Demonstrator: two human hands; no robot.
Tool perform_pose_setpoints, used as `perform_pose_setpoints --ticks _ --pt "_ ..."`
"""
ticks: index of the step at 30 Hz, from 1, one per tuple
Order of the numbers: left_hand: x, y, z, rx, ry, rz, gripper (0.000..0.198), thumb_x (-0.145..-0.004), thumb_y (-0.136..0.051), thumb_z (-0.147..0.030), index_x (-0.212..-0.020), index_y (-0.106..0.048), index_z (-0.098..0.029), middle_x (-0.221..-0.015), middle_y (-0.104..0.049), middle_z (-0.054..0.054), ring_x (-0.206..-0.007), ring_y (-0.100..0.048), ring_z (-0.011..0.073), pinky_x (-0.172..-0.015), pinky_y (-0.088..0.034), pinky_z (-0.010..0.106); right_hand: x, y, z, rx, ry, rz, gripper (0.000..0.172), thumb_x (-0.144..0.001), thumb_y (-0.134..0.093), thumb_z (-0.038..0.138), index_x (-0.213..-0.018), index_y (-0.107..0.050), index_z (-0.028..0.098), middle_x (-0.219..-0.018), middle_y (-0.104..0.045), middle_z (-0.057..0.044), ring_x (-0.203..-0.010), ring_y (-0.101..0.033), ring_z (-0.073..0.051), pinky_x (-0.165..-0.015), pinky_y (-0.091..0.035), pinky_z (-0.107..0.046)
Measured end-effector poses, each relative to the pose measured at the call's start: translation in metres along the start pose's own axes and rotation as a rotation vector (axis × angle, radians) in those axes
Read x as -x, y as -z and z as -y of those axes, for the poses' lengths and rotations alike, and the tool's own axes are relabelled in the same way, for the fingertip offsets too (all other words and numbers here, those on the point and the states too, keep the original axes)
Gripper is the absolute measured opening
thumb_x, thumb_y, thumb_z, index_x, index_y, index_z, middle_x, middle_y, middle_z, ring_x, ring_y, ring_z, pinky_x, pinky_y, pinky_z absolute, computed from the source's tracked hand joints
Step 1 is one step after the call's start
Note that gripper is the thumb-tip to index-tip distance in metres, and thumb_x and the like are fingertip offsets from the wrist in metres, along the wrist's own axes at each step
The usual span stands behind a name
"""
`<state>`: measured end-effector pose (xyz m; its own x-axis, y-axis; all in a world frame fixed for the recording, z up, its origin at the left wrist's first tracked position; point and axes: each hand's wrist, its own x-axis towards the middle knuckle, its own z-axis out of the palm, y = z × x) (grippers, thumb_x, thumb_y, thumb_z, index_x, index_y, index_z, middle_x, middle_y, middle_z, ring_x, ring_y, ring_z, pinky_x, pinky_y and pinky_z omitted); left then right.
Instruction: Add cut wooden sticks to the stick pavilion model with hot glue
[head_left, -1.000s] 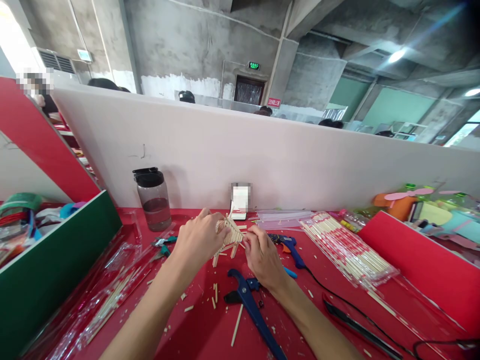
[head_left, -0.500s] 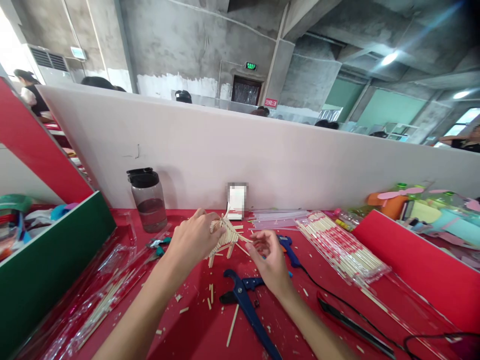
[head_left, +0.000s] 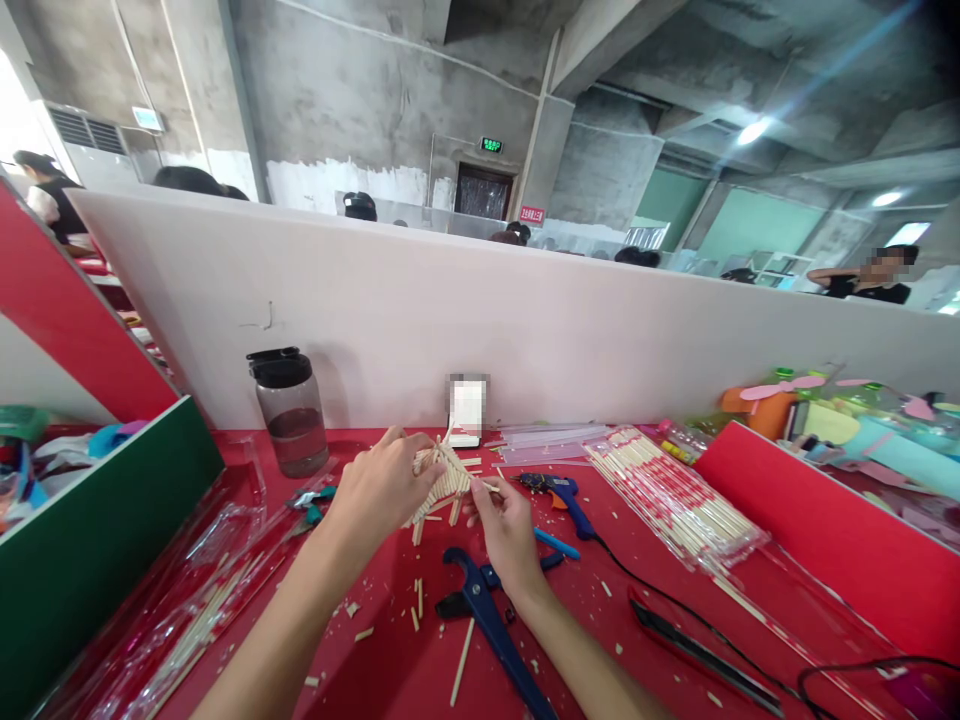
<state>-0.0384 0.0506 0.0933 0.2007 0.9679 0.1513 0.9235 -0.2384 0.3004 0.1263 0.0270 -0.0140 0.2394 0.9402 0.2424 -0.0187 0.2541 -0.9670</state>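
Both hands are working the small pale raft of glued wooden sticks (head_left: 442, 478) above the red tabletop (head_left: 390, 660).
Left hand (head_left: 375, 490) is clenching the raft; right hand (head_left: 504, 525) is pinching one loose stick against its edge; alignment advisable before pressing.

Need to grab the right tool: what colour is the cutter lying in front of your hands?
Blue, with a black jaw part; the cutter shows best in the head view.

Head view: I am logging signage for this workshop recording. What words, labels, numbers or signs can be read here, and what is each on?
Nothing can be read letter for letter.
Green lit sign above the far doorway: too small.
Red sign with white characters right of that doorway: too small.
Plate on the left wall: blurred.
White card against the partition: blurred out.
Red-and-white stick wrappers: no legible print.
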Motion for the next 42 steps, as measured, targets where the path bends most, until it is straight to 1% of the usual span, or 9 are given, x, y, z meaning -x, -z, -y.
perform_pose_setpoints --ticks 6,10,13,20,25,29,36,39,42 --pt "0.001 0.002 -0.002 0.001 0.005 0.008 0.039 -0.094 -0.048 -0.049 -0.122 -0.067 -0.03 -0.12 -0.068 0.009 -0.093 -0.073 0.0324 -0.075 -0.052 0.038 0.0 0.007 -0.004 0.253 0.181 0.031 0.032 -0.096 -0.054 0.049 -0.09 -0.063 0.019 -0.074 -0.068 -0.004 -0.066 -0.064 -0.019 -0.06 -0.053 -0.028" --pt "0.0 0.0 0.0 0.004 0.003 0.003 0.04 -0.094 -0.048 -0.05 -0.124 -0.066 -0.031 -0.122 -0.068 0.009 -0.094 -0.073 0.0326 -0.076 -0.052 0.039 -0.006 0.011 -0.01 0.4 0.332 0.018 0.023 -0.097 -0.053 0.039 -0.09 -0.063 0.02 -0.079 -0.07 -0.005 -0.068 -0.065 -0.019 -0.062 -0.054 -0.028" --pt "-0.001 -0.001 0.003 0.018 -0.006 -0.006 0.039 -0.094 -0.048 -0.049 -0.124 -0.066 -0.032 -0.124 -0.068 0.008 -0.093 -0.073 0.0325 -0.077 -0.053 0.04 -0.009 0.012 -0.011 0.462 0.38 0.007 0.017 -0.094 -0.054 0.033 -0.087 -0.063 0.02 -0.077 -0.069 -0.004 -0.064 -0.064 -0.017 -0.06 -0.051 -0.027" --pt "0.0 0.0 0.002 0.014 -0.002 0.011 0.04 -0.093 -0.049 -0.048 -0.125 -0.066 -0.032 -0.125 -0.068 0.008 -0.092 -0.073 0.0321 -0.077 -0.052 0.04 -0.008 0.007 -0.009 0.46 0.343 0.007 0.01 -0.089 -0.054 0.025 -0.082 -0.058 0.02 -0.069 -0.062 0.001 -0.059 -0.059 -0.015 -0.058 -0.047 -0.024" --pt "-0.001 0.001 0.003 0.014 0.005 0.023 0.04 -0.092 -0.049 -0.049 -0.125 -0.066 -0.033 -0.124 -0.068 0.008 -0.093 -0.073 0.0321 -0.076 -0.051 0.04 -0.004 0.008 -0.01 0.331 0.269 0.064 0.015 -0.094 -0.054 0.032 -0.087 -0.059 0.02 -0.073 -0.062 0.0 -0.065 -0.059 -0.015 -0.061 -0.047 -0.024" --pt "-0.001 -0.001 0.003 0.011 0.007 0.017 0.039 -0.093 -0.048 -0.05 -0.123 -0.066 -0.033 -0.121 -0.068 0.008 -0.093 -0.073 0.0318 -0.076 -0.051 0.038 -0.002 0.009 -0.009 0.291 0.246 0.071 0.02 -0.097 -0.052 0.037 -0.089 -0.058 0.019 -0.074 -0.061 0.0 -0.067 -0.057 -0.016 -0.06 -0.044 -0.024" --pt "-0.003 0.0 0.002 0.013 0.018 0.031 0.04 -0.092 -0.049 -0.051 -0.123 -0.066 -0.033 -0.123 -0.067 0.008 -0.092 -0.072 0.0309 -0.075 -0.05 0.037 0.0 0.003 -0.007 0.299 0.231 0.087 0.02 -0.1 -0.046 0.037 -0.088 -0.049 0.022 -0.069 -0.056 0.004 -0.062 -0.054 -0.015 -0.061 -0.042 -0.025" --pt "-0.004 -0.001 0.002 0.018 0.028 0.039 0.04 -0.092 -0.049 -0.05 -0.125 -0.066 -0.035 -0.126 -0.066 0.007 -0.093 -0.072 0.0304 -0.075 -0.05 0.036 -0.001 0.003 -0.009 0.253 0.2 0.115 0.019 -0.101 -0.045 0.038 -0.09 -0.049 0.023 -0.069 -0.056 0.004 -0.062 -0.055 -0.015 -0.061 -0.043 -0.025" --pt "-0.004 -0.001 0.003 0.01 0.032 0.04 0.041 -0.092 -0.048 -0.05 -0.126 -0.065 -0.037 -0.128 -0.066 0.006 -0.093 -0.072 0.0318 -0.074 -0.05 0.038 -0.003 0.003 -0.01 0.197 0.182 0.146 0.019 -0.099 -0.046 0.037 -0.088 -0.05 0.022 -0.07 -0.056 0.004 -0.061 -0.054 -0.014 -0.058 -0.042 -0.024"
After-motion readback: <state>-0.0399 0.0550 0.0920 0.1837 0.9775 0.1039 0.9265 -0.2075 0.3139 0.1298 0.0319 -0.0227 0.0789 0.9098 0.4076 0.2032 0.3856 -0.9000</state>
